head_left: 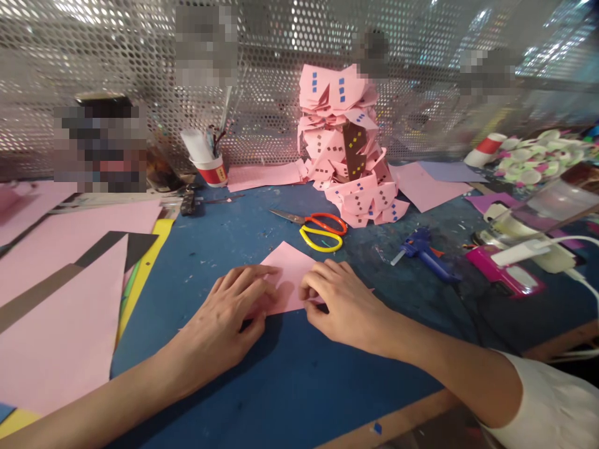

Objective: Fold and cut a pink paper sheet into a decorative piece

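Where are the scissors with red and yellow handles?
In the head view, the scissors lie near the centre on the blue table, just beyond the small pink paper at the left hand and right hand, and left of the blue glue gun.

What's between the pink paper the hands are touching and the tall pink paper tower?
Red-and-yellow-handled scissors lie between the paper and the tower, in the head view.

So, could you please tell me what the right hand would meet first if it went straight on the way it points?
Probably the left hand: the right hand points towards it across the pink sheet of paper, though depth leaves the exact line uncertain.
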`<state>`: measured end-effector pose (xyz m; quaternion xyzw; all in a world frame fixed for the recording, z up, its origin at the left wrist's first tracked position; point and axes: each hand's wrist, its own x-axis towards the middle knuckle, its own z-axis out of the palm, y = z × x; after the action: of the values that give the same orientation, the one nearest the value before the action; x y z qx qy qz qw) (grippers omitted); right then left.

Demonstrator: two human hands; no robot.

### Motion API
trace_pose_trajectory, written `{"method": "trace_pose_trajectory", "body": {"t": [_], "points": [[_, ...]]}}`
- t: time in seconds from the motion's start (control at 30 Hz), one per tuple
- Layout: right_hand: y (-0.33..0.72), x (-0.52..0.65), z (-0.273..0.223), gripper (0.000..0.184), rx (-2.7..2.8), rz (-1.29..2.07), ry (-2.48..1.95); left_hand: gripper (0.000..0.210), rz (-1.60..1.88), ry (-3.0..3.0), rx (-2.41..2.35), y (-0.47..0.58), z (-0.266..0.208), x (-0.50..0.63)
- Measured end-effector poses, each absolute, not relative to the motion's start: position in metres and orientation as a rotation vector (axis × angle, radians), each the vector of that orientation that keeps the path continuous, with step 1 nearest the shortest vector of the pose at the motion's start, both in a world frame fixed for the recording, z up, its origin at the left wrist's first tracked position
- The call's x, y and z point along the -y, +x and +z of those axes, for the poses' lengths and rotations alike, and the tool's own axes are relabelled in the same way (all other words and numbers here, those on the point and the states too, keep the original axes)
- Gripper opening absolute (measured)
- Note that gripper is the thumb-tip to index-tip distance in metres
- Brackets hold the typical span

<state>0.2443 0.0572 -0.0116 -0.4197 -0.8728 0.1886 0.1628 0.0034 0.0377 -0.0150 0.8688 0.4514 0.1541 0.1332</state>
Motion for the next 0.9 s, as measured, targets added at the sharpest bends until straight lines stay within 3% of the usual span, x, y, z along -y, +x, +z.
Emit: {"method": "trace_pose_trajectory", "body": {"t": [0.5, 0.9], "points": [[0.244, -0.057, -0.012, 0.012, 2.485, 0.544, -1.206, 0.034, 0.457, 2.468, -1.342, -0.007, -0.013, -0.037], [0.243, -0.057, -0.013, 0.013, 2.496, 0.527, -1.212, 0.009, 0.47, 2.444, -1.465, 0.002, -0.013, -0.031]]}}
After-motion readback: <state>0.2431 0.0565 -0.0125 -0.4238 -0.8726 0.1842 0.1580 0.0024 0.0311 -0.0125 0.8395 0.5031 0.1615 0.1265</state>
